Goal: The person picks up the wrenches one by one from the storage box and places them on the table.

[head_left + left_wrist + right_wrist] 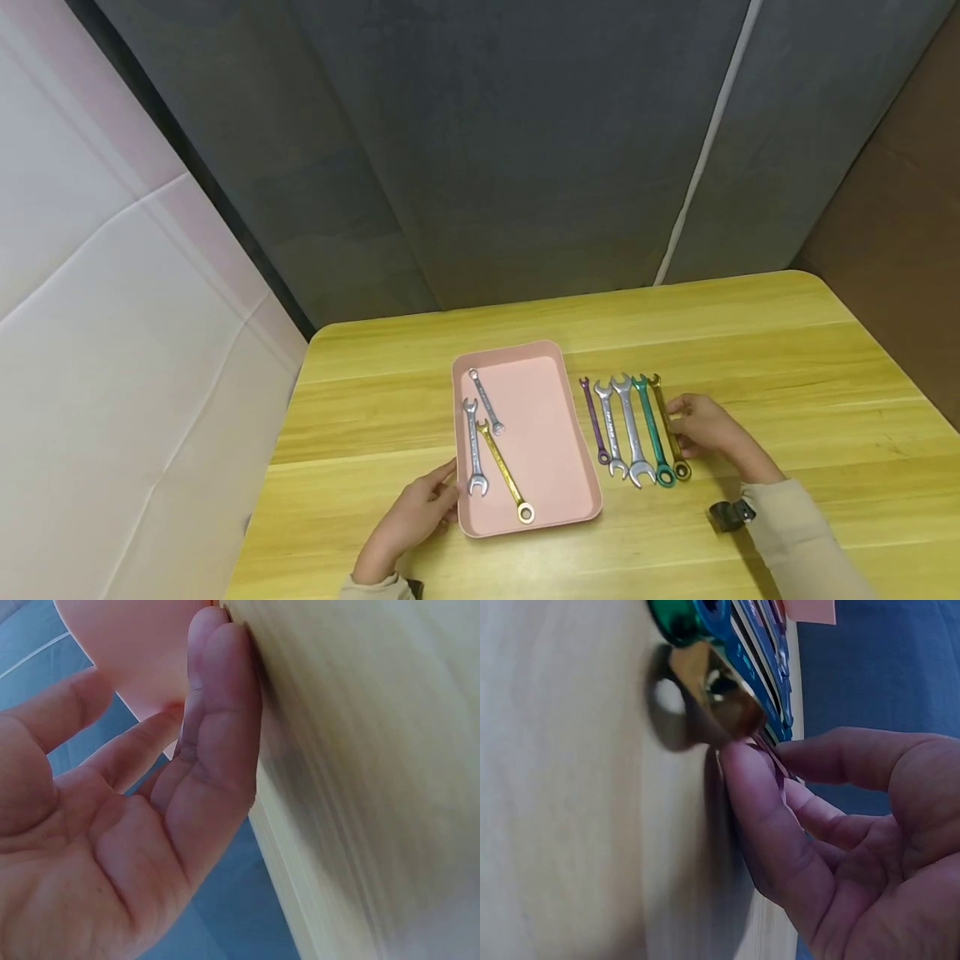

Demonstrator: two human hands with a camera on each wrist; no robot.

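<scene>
A pink tray (551, 417) lies on the wooden table (787, 358) and holds two silver wrenches (473, 447) and a gold ratchet wrench (504, 472). To its right lies a row of wrenches: purple (594, 421), two silver (632, 429), teal (652, 429) and dark gold (666, 417). My right hand (678, 429) pinches the dark gold wrench (712, 690) by its shaft, with the thumb (765, 825) low against the table. My left hand (420, 508) rests with straight fingers (217, 712) against the near left edge of the tray (135, 645).
Grey fabric panels stand behind the table, and a white wall is at the left. The table's front edge (285, 855) is close under my left hand. A black wrist camera (729, 514) sits on my right sleeve. Bare wood extends to the right of the row.
</scene>
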